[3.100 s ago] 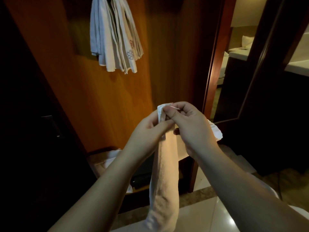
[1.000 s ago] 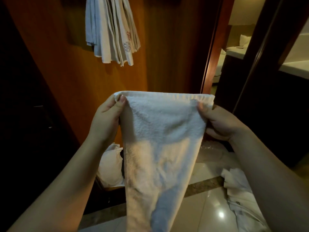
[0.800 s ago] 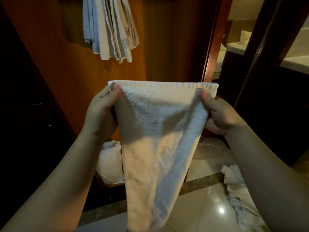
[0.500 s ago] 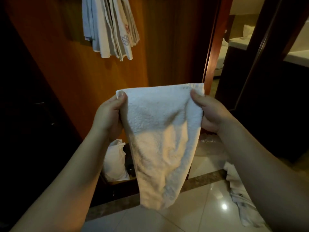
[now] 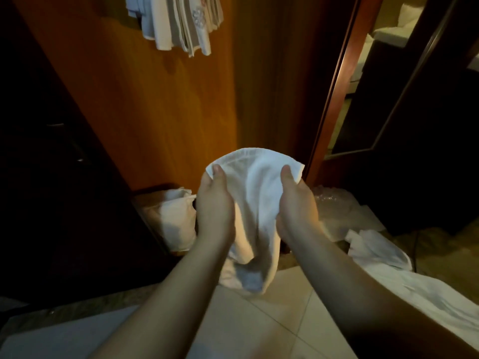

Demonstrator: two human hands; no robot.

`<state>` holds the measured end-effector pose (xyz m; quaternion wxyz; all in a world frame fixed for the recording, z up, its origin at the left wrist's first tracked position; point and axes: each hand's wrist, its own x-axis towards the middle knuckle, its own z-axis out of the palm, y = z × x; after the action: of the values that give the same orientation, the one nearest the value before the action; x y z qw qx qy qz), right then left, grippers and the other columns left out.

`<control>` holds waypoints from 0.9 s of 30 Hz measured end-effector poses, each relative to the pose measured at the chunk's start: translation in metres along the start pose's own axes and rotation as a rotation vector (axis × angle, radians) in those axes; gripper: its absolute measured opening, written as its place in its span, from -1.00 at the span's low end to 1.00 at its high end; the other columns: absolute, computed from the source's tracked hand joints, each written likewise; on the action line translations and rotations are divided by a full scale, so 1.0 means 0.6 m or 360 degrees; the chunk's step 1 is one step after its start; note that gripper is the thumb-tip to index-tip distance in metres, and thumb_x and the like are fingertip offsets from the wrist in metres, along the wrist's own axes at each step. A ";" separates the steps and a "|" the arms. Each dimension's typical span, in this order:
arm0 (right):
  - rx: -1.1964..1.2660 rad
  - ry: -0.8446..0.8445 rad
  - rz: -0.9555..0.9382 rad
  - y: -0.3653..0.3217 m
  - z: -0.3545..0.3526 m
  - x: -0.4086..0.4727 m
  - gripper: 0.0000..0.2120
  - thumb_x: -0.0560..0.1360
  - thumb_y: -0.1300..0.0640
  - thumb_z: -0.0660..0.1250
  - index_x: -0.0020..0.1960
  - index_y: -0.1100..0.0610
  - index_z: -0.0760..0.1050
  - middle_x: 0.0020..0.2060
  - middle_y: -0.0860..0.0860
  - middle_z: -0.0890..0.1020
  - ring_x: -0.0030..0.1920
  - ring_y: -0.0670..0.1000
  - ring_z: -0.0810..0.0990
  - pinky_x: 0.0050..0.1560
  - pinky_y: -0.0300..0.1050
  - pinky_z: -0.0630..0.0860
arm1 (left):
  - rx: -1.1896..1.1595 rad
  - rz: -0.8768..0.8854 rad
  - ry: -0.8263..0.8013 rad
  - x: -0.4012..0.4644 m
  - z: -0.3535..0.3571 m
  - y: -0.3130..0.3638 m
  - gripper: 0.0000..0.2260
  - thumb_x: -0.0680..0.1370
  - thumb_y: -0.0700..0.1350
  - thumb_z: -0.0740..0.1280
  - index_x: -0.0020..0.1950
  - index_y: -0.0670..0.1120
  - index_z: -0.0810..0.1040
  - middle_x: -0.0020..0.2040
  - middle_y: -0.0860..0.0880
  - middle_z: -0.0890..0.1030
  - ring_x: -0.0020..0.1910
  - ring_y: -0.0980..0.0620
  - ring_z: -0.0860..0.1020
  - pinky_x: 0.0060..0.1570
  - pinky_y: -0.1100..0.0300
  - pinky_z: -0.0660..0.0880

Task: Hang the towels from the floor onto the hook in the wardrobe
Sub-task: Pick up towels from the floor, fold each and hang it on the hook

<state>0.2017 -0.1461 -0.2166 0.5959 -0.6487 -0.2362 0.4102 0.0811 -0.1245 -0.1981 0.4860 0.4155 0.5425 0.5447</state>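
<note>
Your left hand (image 5: pixel 215 208) pinches one top corner of the white towel (image 5: pixel 255 203), thumb on the near face; your right hand (image 5: pixel 296 206) pinches the other corner the same way. Your other fingers are hidden behind the cloth. The towel hangs between both hands, long axis running down toward the tiled floor (image 5: pixel 259 327), hem uppermost and bowed. Above, the hung towels (image 5: pixel 181 24) are cut off by the frame's top edge, so the hook cannot be seen. More towels on the floor (image 5: pixel 383 257) lie to your right.
</note>
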 end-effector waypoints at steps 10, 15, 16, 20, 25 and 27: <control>-0.0046 -0.0612 -0.0394 -0.003 0.012 -0.086 -0.80 0.69 -0.16 0.07 0.12 -0.30 0.47 -0.09 -0.46 0.64 0.00 -0.43 0.59 -0.17 -0.58 0.44 | -0.0262 0.0190 -0.0413 -0.083 0.001 0.011 -0.59 0.57 0.17 0.18 0.34 0.06 0.54 0.09 0.07 0.70 0.10 0.15 0.66 -0.08 0.36 0.57; 0.0020 -0.0685 -0.0501 -0.014 0.007 -0.086 -0.69 0.67 -0.14 0.06 0.36 -0.19 0.41 -0.02 -0.43 0.64 0.07 -0.39 0.59 -0.09 -0.56 0.45 | -0.0267 0.0202 -0.0565 -0.080 -0.007 0.007 -0.73 0.60 0.16 0.22 0.22 0.14 0.58 0.11 0.00 0.70 0.16 0.08 0.65 0.02 0.24 0.59; 0.0034 -0.0690 -0.0531 -0.015 0.006 -0.085 -0.64 0.66 -0.16 0.07 0.40 -0.15 0.39 -0.01 -0.42 0.64 0.08 -0.39 0.59 -0.07 -0.56 0.45 | -0.0262 0.0190 -0.0576 -0.078 -0.008 0.005 -0.73 0.60 0.16 0.21 0.21 0.15 0.59 0.12 -0.01 0.70 0.18 0.06 0.64 0.07 0.18 0.59; 0.0044 -0.0813 -0.0573 -0.015 0.006 -0.084 -0.51 0.60 -0.26 0.07 0.47 -0.15 0.35 0.11 -0.32 0.64 0.20 -0.30 0.57 0.06 -0.49 0.46 | -0.0070 0.0135 -0.0707 -0.079 -0.006 0.003 -0.44 0.44 0.46 0.21 0.27 0.15 0.52 0.24 0.13 0.59 0.40 0.04 0.48 0.44 -0.05 0.38; 0.0209 -0.1045 -0.0505 -0.026 -0.007 -0.075 -0.34 0.52 -0.37 0.23 0.53 -0.22 0.13 0.41 -0.34 0.39 0.45 -0.32 0.32 0.30 -0.41 0.36 | -0.0222 0.0266 -0.1102 -0.079 -0.017 0.023 -0.21 0.48 0.39 0.00 0.63 0.00 0.15 0.63 0.05 0.18 0.58 0.16 0.15 0.59 0.01 0.06; 0.0189 -0.1089 -0.0487 -0.027 -0.011 -0.068 -0.27 0.48 -0.38 0.31 0.54 -0.28 0.09 0.40 -0.35 0.42 0.44 -0.30 0.36 0.28 -0.39 0.39 | -0.0195 0.0272 -0.1135 -0.080 -0.017 0.028 -0.26 0.49 0.38 -0.08 0.59 0.04 0.18 0.63 0.08 0.16 0.58 0.20 0.13 0.59 0.01 0.05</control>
<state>0.1874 -0.1795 -0.1910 0.5735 -0.3958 -0.4916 0.5224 0.0788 -0.1725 -0.1785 0.6212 0.5933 0.2688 0.4358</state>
